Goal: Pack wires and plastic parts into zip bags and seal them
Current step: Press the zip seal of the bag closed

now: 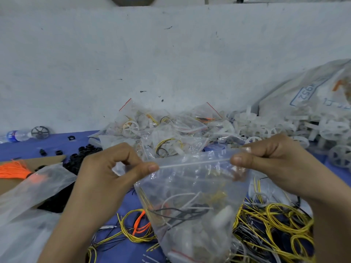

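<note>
Bag contents were motion-blurred: white, black and yellow wires and one pale plastic part showed through, nothing finer. Couldn't tell whether the zip strip was closed along its length. Both forearms were cut off at the bottom edge, and a round dark object above the wall top was cropped.

The left hand (106,173) pinched the zip bag (190,196) at the left end of its top strip, thumb against curled fingers. The right hand (275,164) pinched the right end the same way. The bag hung between and below the hands, strip stretched taut, clear of the bench (24,151).

The bench had a blue cover. A scuffed pale wall (171,54) stood behind it.

- Just beyond the hands: a pile of filled bags (161,130).
- Beyond the right hand: white plastic wheels (266,128), with a large printed sack (313,88) behind them.
- Under and below the right hand: loose yellow wires (275,224), partly hidden by the bag.
- Left of the left hand: black parts (83,152), cardboard (47,160), an orange bundle (13,168).
- Below these, a cloudy plastic sheet (28,196) covered part of the cardboard.
- Far left, at the wall: a water bottle (17,135) lying beside a grey wheel (40,132).
</note>
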`<state>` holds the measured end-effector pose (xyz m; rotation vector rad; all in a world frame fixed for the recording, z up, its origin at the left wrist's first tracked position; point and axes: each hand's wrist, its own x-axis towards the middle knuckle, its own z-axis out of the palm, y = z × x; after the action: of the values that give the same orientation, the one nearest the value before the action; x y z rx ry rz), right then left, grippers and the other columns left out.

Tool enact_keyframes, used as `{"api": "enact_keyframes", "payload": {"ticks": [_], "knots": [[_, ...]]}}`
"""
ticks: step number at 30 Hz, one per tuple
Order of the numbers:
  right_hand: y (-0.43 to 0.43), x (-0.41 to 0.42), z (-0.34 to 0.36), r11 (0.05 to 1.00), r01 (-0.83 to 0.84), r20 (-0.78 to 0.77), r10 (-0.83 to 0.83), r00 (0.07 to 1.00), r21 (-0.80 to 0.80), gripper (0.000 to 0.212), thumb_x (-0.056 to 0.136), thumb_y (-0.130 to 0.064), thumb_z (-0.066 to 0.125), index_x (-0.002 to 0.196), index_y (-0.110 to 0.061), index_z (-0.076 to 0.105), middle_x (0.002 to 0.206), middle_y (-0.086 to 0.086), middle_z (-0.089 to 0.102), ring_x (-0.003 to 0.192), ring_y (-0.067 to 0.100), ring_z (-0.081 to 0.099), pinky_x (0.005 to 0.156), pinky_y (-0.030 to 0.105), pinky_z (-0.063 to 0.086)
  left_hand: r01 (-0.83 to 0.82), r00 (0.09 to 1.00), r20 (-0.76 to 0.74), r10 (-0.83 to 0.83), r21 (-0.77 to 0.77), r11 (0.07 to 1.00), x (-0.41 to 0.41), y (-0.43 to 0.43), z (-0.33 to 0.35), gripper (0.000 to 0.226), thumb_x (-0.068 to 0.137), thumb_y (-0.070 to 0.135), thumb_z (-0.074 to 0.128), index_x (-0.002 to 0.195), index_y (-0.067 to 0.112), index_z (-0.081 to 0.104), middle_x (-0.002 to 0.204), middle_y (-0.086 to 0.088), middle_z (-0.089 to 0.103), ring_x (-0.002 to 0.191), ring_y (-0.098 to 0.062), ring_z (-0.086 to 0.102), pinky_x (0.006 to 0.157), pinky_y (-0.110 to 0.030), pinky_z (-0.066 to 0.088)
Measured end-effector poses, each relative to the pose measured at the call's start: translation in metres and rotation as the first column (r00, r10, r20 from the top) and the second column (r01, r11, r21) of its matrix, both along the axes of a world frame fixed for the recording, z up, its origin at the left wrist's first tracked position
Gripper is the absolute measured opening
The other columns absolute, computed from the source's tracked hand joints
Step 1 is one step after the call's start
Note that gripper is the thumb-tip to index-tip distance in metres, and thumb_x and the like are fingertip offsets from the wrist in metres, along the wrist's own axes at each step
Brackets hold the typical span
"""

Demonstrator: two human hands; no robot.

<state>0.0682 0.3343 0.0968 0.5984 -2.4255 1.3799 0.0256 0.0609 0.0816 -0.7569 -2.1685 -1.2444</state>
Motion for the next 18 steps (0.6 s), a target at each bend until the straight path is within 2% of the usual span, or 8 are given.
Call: {"api": "enact_keyframes", "payload": {"ticks": [2,4,7,9,10,12,15,18], "knots": [[0.001,-0.005,-0.003,0.998,-0.024,0.039,0.026,0.999,-0.051,0.032,0.064,-0.059,0.071,0.069,-0.028,0.078,0.077,0.001,0.075,0.077,0.021,0.071,0.074,0.023,0.055,-0.011,0.999,0.034,0.010,0.041,0.999,-0.005,-0.004,-0.002,0.036,0.063,0.052,0.062,0.056,0.019,0.049,0.044,0.012,0.041,0.038,-0.001,0.033,0.043,-0.003,0.027],[-0.007,-0.010,-0.006,0.986,-0.158,0.206,0.166,0.964,-0.054,0.009,0.069,-0.037,0.077,0.077,-0.040,0.076,0.086,-0.011,0.075,0.083,0.006,0.071,0.071,0.011,0.051,-0.008,0.998,0.062,0.004,0.060,0.998,-0.009,0.000,-0.006,0.039,0.064,0.054,0.061,0.056,0.018,0.048,0.044,0.006,0.037,0.039,-0.004,0.028,0.041,-0.007,0.025],[-0.023,-0.020,-0.019,0.941,-0.314,0.588,0.183,0.788,0.128,0.033,0.081,-0.024,0.071,0.083,-0.056,0.068,0.093,-0.030,0.069,0.084,-0.018,0.061,0.069,-0.001,0.043,0.053,0.988,0.138,-0.062,0.063,0.997,-0.012,0.011,-0.013,0.038,0.068,0.057,0.061,0.058,0.021,0.052,0.046,0.006,0.037,0.043,-0.004,0.027,0.044,-0.013,0.025],[-0.028,-0.028,-0.026,0.937,-0.282,0.608,0.104,0.787,0.205,0.017,0.088,-0.033,0.061,0.093,-0.050,0.061,0.102,-0.027,0.065,0.077,-0.025,0.056,0.065,-0.005,0.039,0.071,0.979,0.190,-0.078,0.045,0.996,-0.014,0.010,-0.016,0.037,0.075,0.064,0.060,0.066,0.028,0.059,0.052,0.004,0.046,0.046,-0.008,0.034,0.046,-0.022,0.030],[-0.029,-0.030,-0.028,0.946,-0.209,0.570,0.031,0.821,0.248,0.008,0.089,-0.038,0.057,0.092,-0.046,0.060,0.094,-0.028,0.063,0.070,-0.023,0.057,0.058,-0.005,0.038,0.038,0.980,0.195,-0.044,0.032,0.999,-0.016,0.005,-0.016,0.039,0.077,0.068,0.054,0.072,0.030,0.062,0.058,0.003,0.053,0.047,-0.013,0.038,0.046,-0.027,0.033],[-0.027,-0.034,-0.032,0.970,-0.065,0.524,-0.069,0.849,0.234,0.025,0.091,-0.042,0.053,0.087,-0.023,0.068,0.068,-0.012,0.065,0.052,0.001,0.061,0.044,0.002,0.037,-0.099,0.977,0.195,0.091,0.032,0.995,-0.022,-0.009,-0.016,0.046,0.081,0.071,0.045,0.078,0.029,0.064,0.072,0.005,0.064,0.048,-0.014,0.049,0.049,-0.030,0.041],[-0.031,-0.039,-0.038,0.987,0.013,0.620,0.089,0.780,-0.157,0.029,0.088,-0.029,0.059,0.069,-0.008,0.065,0.043,0.003,0.054,0.030,0.013,0.044,0.033,0.015,0.032,-0.350,0.905,0.245,0.348,-0.038,0.936,-0.034,-0.040,-0.021,0.033,0.090,0.052,0.044,0.076,0.028,0.062,0.072,0.009,0.067,0.052,-0.007,0.059,0.055,-0.025,0.045],[-0.044,-0.045,-0.037,0.807,0.088,0.550,0.313,0.775,-0.584,0.016,0.075,-0.022,0.063,0.079,-0.011,0.074,0.069,0.013,0.066,0.055,0.022,0.060,0.044,0.027,0.046,-0.478,0.753,0.345,0.560,-0.298,0.826,-0.052,-0.087,-0.044,0.024,0.093,0.032,0.055,0.075,0.019,0.062,0.083,-0.010,0.070,0.076,-0.027,0.063,0.065,-0.033,0.040]]}}
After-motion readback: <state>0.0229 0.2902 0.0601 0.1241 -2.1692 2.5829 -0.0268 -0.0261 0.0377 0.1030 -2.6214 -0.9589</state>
